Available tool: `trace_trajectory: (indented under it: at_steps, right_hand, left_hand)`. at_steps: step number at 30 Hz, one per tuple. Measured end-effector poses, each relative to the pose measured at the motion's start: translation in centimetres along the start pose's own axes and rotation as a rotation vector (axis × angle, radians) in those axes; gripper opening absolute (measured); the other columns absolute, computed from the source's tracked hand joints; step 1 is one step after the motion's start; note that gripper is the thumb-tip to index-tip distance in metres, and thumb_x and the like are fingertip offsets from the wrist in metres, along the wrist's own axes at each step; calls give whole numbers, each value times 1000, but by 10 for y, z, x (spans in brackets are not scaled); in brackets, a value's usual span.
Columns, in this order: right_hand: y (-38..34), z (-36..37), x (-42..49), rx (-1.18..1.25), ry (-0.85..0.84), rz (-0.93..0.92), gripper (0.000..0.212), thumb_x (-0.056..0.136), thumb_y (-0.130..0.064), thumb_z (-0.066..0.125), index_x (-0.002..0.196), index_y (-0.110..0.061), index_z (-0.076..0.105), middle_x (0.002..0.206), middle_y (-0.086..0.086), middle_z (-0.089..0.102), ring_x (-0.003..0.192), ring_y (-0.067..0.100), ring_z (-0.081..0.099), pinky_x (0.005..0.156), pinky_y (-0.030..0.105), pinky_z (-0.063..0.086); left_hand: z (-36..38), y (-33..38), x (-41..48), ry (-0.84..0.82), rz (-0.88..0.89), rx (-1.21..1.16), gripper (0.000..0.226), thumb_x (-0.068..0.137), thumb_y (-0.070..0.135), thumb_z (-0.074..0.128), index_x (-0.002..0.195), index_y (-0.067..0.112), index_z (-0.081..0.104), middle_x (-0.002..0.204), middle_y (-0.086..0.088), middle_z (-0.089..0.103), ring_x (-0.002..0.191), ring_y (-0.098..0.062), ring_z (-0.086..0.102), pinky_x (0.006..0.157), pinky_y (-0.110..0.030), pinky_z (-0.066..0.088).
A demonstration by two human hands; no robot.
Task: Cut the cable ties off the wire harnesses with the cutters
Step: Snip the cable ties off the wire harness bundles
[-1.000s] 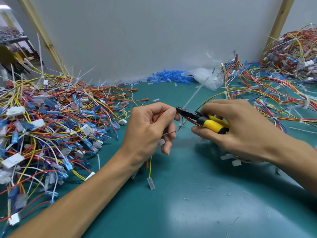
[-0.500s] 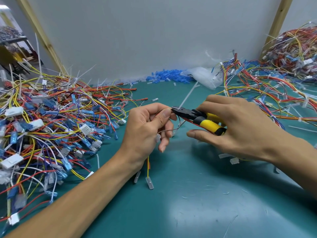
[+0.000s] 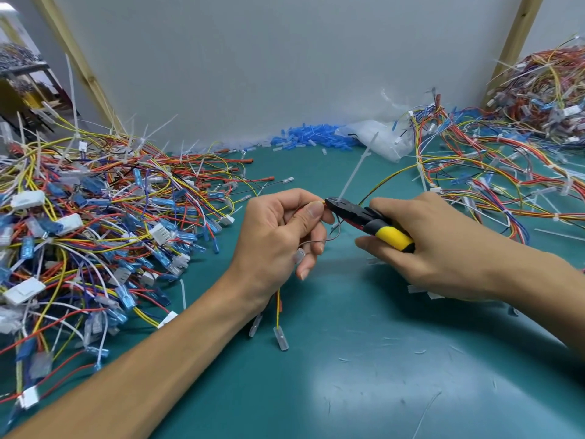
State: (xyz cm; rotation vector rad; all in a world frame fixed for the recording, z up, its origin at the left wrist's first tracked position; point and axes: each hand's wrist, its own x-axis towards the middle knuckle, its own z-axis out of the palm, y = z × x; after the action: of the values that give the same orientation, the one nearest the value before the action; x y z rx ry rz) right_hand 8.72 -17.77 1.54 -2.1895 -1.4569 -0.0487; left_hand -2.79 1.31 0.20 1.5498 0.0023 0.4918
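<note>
Left hand [image 3: 278, 236] pinches the wire harness [image 3: 278, 308], presenting its cable tie [image 3: 356, 167]. Right hand [image 3: 443, 245] grips the cutters [image 3: 357, 215], nose at the tie.

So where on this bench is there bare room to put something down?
Best is the near green mat between the two forearms, bare but for tiny clippings. A smaller patch lies beyond the left hand and right hand, before the blue sleeve heap. The left harness pile and right harness pile are crowded.

Pale grey wall [image 3: 285, 58] behind; a wooden batten [image 3: 82, 68] slants across it; teal tabletop [image 3: 380, 394] shows glare.
</note>
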Motion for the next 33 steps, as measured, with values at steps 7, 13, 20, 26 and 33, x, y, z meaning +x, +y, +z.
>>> trace_trajectory:
  at_steps: [7,13,20,26,33]
  right_hand:
    - [6,-1,0,62,-36,-13,33,97,-34,68,76,-30,44,57,-1,48,55,23,41,51,32,32]
    - [8,-4,-1,72,-116,-5,29,93,-54,59,84,-31,43,73,-5,55,64,22,46,56,35,39]
    - [9,-7,0,62,-82,-27,29,92,-53,60,80,-32,44,67,-3,53,60,22,45,56,34,38]
    - [7,-10,0,10,-60,5,32,90,-57,60,79,-32,43,63,-1,51,58,23,45,55,45,41]
    - [7,-10,1,5,-11,-3,35,91,-54,62,77,-27,45,61,1,48,56,23,38,52,35,32]
  left_hand:
    - [-1,1,0,-3,-1,-9,26,104,-1,49,81,-3,61,51,-9,53,27,-15,35,32,-16,30]
    - [-2,0,0,8,-29,-133,20,91,13,58,76,0,63,51,-10,51,27,-13,35,33,-16,29]
    - [-2,-1,1,35,-29,-130,20,90,14,59,79,-2,62,51,-9,50,27,-13,35,33,-15,29]
    - [-2,-1,2,58,-23,-97,19,95,7,59,80,-5,62,51,-7,52,28,-13,34,33,-16,29]
    - [-2,2,2,81,-28,-70,24,102,0,52,81,-6,61,51,-8,51,28,-12,35,33,-15,29]
